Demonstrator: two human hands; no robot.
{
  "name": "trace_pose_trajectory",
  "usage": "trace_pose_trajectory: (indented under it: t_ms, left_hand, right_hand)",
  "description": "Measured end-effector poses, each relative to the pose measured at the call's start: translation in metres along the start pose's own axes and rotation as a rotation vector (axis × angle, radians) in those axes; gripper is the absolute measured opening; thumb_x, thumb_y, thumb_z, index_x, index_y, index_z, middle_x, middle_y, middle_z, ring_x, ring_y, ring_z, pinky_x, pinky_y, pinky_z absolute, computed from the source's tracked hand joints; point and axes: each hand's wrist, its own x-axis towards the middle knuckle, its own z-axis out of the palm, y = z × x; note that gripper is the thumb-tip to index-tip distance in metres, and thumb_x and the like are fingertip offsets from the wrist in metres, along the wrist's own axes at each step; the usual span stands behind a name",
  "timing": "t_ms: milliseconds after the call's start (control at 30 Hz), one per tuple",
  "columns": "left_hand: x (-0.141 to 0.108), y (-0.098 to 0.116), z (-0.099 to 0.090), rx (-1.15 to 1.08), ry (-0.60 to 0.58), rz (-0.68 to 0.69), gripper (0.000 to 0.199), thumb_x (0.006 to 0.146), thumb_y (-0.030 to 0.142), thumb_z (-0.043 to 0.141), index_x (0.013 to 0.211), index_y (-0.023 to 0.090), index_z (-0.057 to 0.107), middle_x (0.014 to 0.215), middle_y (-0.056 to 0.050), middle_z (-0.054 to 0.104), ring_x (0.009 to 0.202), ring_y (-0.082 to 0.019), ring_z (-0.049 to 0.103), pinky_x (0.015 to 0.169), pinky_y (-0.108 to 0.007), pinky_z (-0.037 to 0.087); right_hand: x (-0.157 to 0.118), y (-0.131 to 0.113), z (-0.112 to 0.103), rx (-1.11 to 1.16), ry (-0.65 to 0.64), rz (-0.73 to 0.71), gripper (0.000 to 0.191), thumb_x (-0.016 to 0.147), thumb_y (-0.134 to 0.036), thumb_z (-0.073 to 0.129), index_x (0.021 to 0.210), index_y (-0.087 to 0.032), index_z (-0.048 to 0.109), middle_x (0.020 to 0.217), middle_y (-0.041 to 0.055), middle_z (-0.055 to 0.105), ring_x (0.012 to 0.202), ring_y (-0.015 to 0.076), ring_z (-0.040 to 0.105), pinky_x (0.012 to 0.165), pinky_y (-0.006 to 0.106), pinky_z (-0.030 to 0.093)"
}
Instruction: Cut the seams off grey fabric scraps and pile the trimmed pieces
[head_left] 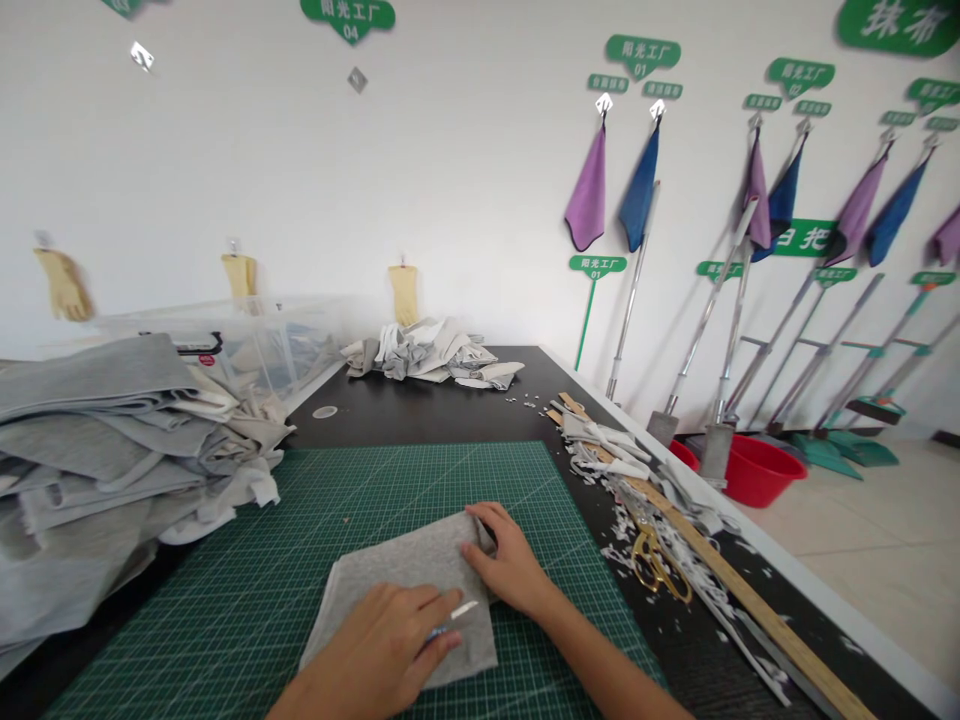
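Observation:
Grey folded fabric (405, 560) lies on the green cutting mat (420, 470) in front of me. My left hand (397, 635) rests over its lower part, fingers closed on a slim blue tool with a pale pointed tip (463, 609); its exact kind is hard to make out. The tip points up and right above the cloth. At the fabric's upper right corner, my right hand (514, 565) pinches the edge between thumb and fingers, and the edge lifts slightly there. Part of the fabric is hidden under both hands.
A tall pile of grey fabric (97, 440) stands left. Behind it is a clear plastic bin (277, 345). More cloth scraps (431, 350) lie at the back. Gold-handled scissors (654, 565), a wooden ruler (735, 580) and loose trimmings run along the table's right side.

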Motion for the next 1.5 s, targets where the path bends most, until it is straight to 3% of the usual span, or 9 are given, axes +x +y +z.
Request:
trace_pose_trajectory:
  t_ms: [167, 367, 567, 700, 833, 1067, 1300, 1500]
  left_hand:
    - [0.003, 0.002, -0.002, 0.024, -0.024, -0.018, 0.025, 0.100, 0.029, 0.040, 0.116, 0.026, 0.059, 0.090, -0.001, 0.069, 0.077, -0.021, 0.066, 0.069, -0.031, 0.044]
    - [0.003, 0.002, 0.000, 0.001, 0.012, -0.059, 0.033, 0.099, 0.037, 0.044, 0.129, 0.027, 0.051, 0.106, -0.002, 0.068, 0.089, -0.024, 0.066, 0.077, -0.036, 0.047]
    - [0.005, 0.011, -0.006, -0.015, -0.052, -0.069, 0.025, 0.100, 0.030, 0.040, 0.117, 0.028, 0.058, 0.095, 0.000, 0.069, 0.082, -0.024, 0.066, 0.073, -0.037, 0.048]
    - [0.005, 0.012, -0.004, -0.041, -0.014, -0.057, 0.028, 0.101, 0.032, 0.038, 0.124, 0.029, 0.055, 0.098, 0.000, 0.068, 0.085, -0.023, 0.066, 0.075, -0.037, 0.049]
    - [0.003, 0.007, 0.003, -0.036, 0.032, -0.059, 0.035, 0.100, 0.039, 0.042, 0.131, 0.027, 0.050, 0.109, -0.002, 0.067, 0.092, -0.023, 0.066, 0.079, -0.037, 0.049]
    - [0.002, -0.002, 0.003, -0.012, 0.022, -0.087, 0.029, 0.101, 0.032, 0.037, 0.123, 0.028, 0.057, 0.097, -0.001, 0.069, 0.085, -0.022, 0.067, 0.075, -0.036, 0.050]
    - [0.008, -0.022, 0.003, 0.036, 0.097, -0.219, 0.037, 0.101, 0.041, 0.037, 0.124, 0.022, 0.058, 0.102, -0.007, 0.071, 0.090, -0.025, 0.068, 0.081, -0.039, 0.052]
    - [0.004, -0.029, 0.000, -0.003, 0.120, -0.201, 0.034, 0.102, 0.035, 0.034, 0.119, 0.023, 0.062, 0.101, -0.005, 0.072, 0.090, -0.022, 0.068, 0.085, -0.035, 0.052]
  right_hand:
    - [0.001, -0.001, -0.001, 0.019, 0.003, 0.008, 0.045, 0.077, -0.017, 0.063, 0.122, -0.020, 0.060, 0.123, 0.0078, 0.057, 0.114, 0.0215, 0.055, 0.105, 0.039, 0.040]
    - [0.003, 0.000, -0.002, 0.058, 0.012, 0.068, 0.044, 0.077, -0.018, 0.061, 0.121, -0.021, 0.061, 0.122, 0.0075, 0.059, 0.109, 0.0219, 0.058, 0.096, 0.038, 0.047]
    - [0.003, 0.003, 0.000, 0.046, 0.010, 0.074, 0.043, 0.078, -0.018, 0.061, 0.121, -0.021, 0.061, 0.122, 0.0067, 0.060, 0.106, 0.0211, 0.058, 0.092, 0.036, 0.048]
    - [0.003, 0.004, 0.000, 0.045, 0.012, 0.075, 0.044, 0.078, -0.017, 0.060, 0.122, -0.022, 0.061, 0.122, 0.0064, 0.060, 0.106, 0.0206, 0.058, 0.092, 0.035, 0.048]
    - [0.003, 0.004, -0.001, 0.052, 0.018, 0.060, 0.043, 0.078, -0.016, 0.060, 0.121, -0.021, 0.061, 0.122, 0.0065, 0.060, 0.108, 0.0202, 0.058, 0.095, 0.035, 0.046]
    - [0.003, 0.007, 0.001, 0.049, 0.027, 0.035, 0.043, 0.079, -0.017, 0.060, 0.122, -0.021, 0.061, 0.122, 0.0073, 0.060, 0.110, 0.0203, 0.057, 0.097, 0.035, 0.045]
    - [0.003, 0.008, 0.002, 0.046, 0.015, 0.050, 0.044, 0.079, -0.017, 0.060, 0.123, -0.021, 0.060, 0.124, 0.0073, 0.059, 0.111, 0.0203, 0.057, 0.096, 0.035, 0.046]
    - [0.003, 0.006, 0.000, 0.034, 0.009, 0.049, 0.043, 0.080, -0.018, 0.059, 0.123, -0.021, 0.060, 0.124, 0.0074, 0.059, 0.112, 0.0204, 0.056, 0.098, 0.036, 0.045]
